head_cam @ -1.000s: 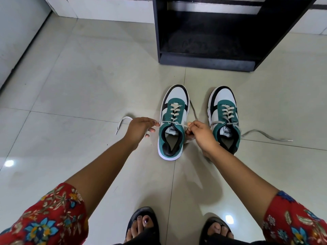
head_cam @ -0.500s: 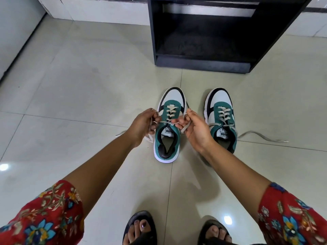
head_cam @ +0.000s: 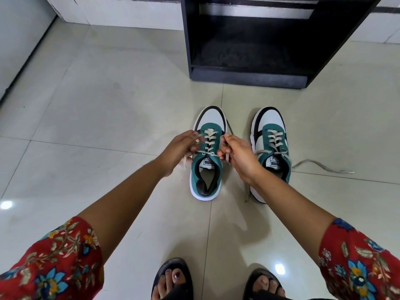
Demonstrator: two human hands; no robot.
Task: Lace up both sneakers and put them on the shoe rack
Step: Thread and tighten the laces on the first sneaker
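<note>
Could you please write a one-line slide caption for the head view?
Both hands, left hand and right hand, grip the left sneaker's lace ends before the shoe rack.

Left sneaker (head_cam: 206,154) tongue label: "PUMA" in black on white, seen upside down from the head camera.
Right sneaker (head_cam: 270,152) tongue label: "PUMA" in a black box outline on white, also upside down.
Other text: none readable on the floor tiles (head_cam: 108,105) or the shoe rack (head_cam: 249,79).
</note>
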